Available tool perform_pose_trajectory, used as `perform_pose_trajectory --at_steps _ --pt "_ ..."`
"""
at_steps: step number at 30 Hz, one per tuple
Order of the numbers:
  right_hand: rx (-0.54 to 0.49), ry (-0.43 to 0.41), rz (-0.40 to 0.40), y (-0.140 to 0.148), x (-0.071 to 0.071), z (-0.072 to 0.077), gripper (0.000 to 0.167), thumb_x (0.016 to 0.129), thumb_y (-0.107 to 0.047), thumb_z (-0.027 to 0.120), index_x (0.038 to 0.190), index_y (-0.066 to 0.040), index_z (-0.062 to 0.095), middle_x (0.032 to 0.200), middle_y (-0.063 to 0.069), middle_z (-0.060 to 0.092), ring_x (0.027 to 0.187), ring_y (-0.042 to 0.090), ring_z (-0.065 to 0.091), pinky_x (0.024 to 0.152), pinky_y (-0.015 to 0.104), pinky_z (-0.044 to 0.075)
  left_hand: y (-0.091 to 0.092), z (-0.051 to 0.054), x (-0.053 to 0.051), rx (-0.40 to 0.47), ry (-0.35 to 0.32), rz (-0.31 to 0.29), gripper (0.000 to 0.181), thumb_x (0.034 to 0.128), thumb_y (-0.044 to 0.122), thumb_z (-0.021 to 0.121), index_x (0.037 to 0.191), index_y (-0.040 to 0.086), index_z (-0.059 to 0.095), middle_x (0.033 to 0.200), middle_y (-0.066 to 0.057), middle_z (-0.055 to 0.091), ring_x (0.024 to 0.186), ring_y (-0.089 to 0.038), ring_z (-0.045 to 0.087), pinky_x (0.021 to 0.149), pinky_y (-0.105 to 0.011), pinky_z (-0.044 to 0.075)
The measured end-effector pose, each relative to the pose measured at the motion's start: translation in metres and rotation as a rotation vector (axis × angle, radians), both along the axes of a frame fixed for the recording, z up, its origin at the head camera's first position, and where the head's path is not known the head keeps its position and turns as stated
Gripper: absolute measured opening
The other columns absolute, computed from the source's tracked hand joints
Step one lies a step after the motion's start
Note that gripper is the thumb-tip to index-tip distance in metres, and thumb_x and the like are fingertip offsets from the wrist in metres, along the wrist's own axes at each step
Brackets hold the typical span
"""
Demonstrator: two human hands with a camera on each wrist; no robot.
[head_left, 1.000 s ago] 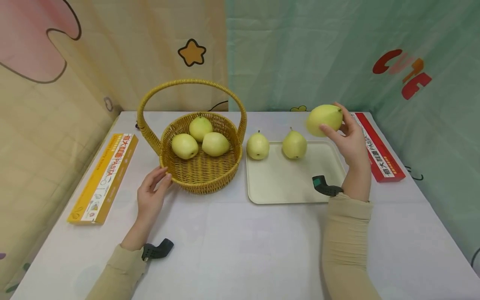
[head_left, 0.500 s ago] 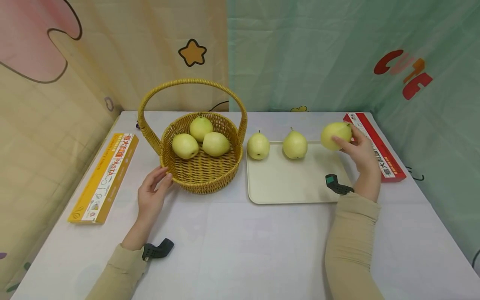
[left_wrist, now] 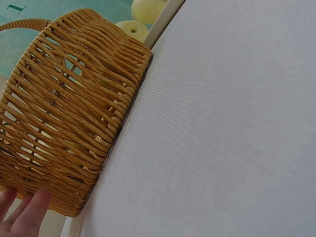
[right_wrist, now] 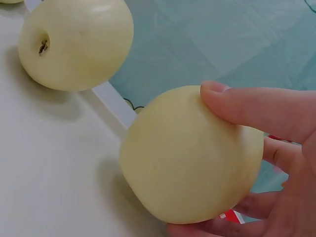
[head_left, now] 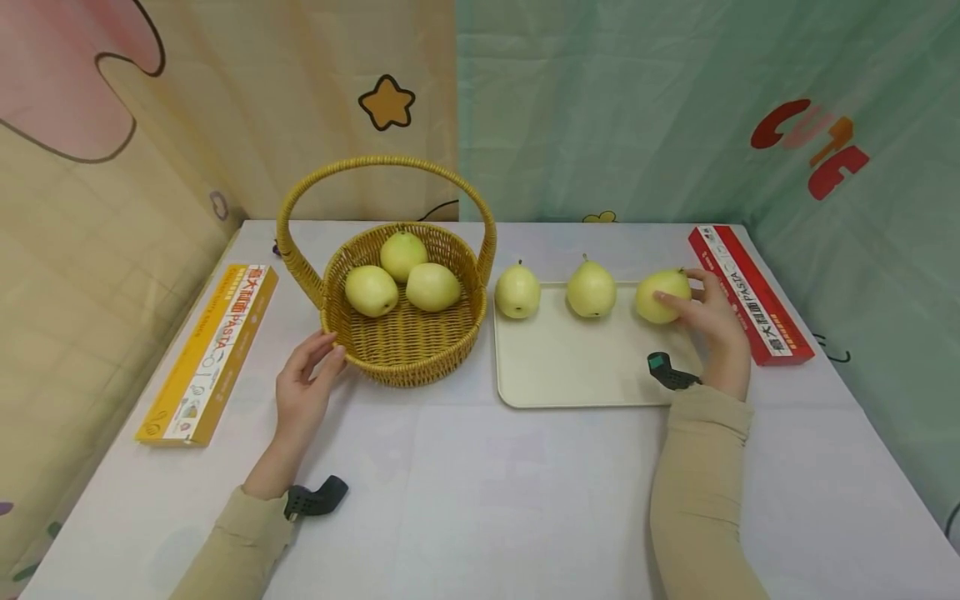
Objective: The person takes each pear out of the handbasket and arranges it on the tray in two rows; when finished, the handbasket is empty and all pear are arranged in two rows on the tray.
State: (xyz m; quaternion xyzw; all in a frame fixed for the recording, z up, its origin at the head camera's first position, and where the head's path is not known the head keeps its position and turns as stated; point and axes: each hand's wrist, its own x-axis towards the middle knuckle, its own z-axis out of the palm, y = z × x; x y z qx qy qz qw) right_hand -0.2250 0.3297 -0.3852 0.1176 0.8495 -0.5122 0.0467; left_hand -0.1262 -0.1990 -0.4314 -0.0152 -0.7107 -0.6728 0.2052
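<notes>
My right hand [head_left: 712,315] holds a pale green pear [head_left: 663,297] at the back right of a cream tray [head_left: 577,367], thumb on one side and fingers on the other. In the right wrist view that held pear [right_wrist: 187,153] is close to the tray surface; contact cannot be told. Two more pears, one in the middle [head_left: 591,290] and one at the left [head_left: 517,291], stand along the tray's back edge. My left hand [head_left: 303,387] pinches the near left rim of a wicker basket [head_left: 405,367], which contains three pears [head_left: 432,287].
A yellow pasta box [head_left: 206,354] lies left of the basket, and a red pasta box [head_left: 750,296] lies right of the tray. The basket's tall handle [head_left: 386,161] arches above it. Printed curtains [head_left: 600,108] hang behind the white-covered table [head_left: 480,492].
My right hand has lowered the pear from above the tray's far right corner, first rightward and down, then slightly left, into line with the other two. The left hand and basket stay put.
</notes>
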Motion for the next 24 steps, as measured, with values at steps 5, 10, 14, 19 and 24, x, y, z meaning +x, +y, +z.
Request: perform_pose_trajectory --at_steps 5,10,14,19,24 --pt "0.020 -0.003 0.014 0.0003 -0.0019 -0.0038 0.086 0.084 -0.051 0.064 0.149 -0.015 0.020 0.142 0.025 0.028 0.124 0.039 0.029 0.107 0.061 0.026 0.0011 0.0012 0.0006 0.021 0.009 -0.005 0.031 0.0887 -0.005 0.059 0.118 -0.015 0.053 0.132 -0.012 0.045 0.110 -0.015 0.053 0.081 -0.018 0.054" --pt "0.073 -0.008 0.019 -0.0036 -0.0038 -0.0029 0.087 0.085 -0.058 0.057 0.150 -0.015 0.019 0.148 0.023 0.024 0.131 0.040 0.024 0.109 0.063 0.021 0.0018 0.0021 0.0010 0.018 0.004 -0.001 0.031 0.0888 -0.006 0.059 0.118 -0.015 0.053 0.132 -0.013 0.045 0.110 -0.015 0.053 0.081 -0.018 0.054" --pt "0.059 -0.009 0.044 -0.0061 -0.0050 -0.0013 0.084 0.087 -0.056 0.055 0.151 -0.015 0.018 0.153 0.016 0.018 0.138 0.036 0.015 0.113 0.060 0.013 0.0018 0.0028 0.0017 -0.006 -0.003 0.003 0.031 0.0894 -0.005 0.058 0.119 -0.013 0.053 0.132 -0.012 0.045 0.111 -0.015 0.052 0.082 -0.017 0.054" --pt "0.026 0.001 0.054 -0.0080 -0.0061 -0.0025 0.081 0.090 -0.054 0.052 0.151 -0.013 0.017 0.153 0.016 0.019 0.137 0.035 0.016 0.114 0.057 0.013 0.0016 0.0028 0.0020 -0.023 -0.009 0.005 0.031 0.0897 -0.004 0.058 0.120 -0.013 0.053 0.132 -0.011 0.045 0.112 -0.014 0.052 0.082 -0.017 0.053" --pt "0.042 0.062 -0.054 -0.0080 -0.0097 -0.0086 0.078 0.090 -0.054 0.051 0.150 -0.016 0.018 0.151 0.021 0.018 0.136 0.039 0.018 0.113 0.058 0.017 0.0016 0.0023 0.0015 -0.017 -0.012 0.008 0.031 0.0899 -0.004 0.058 0.119 -0.013 0.053 0.133 -0.010 0.045 0.112 -0.014 0.052 0.082 -0.017 0.054"
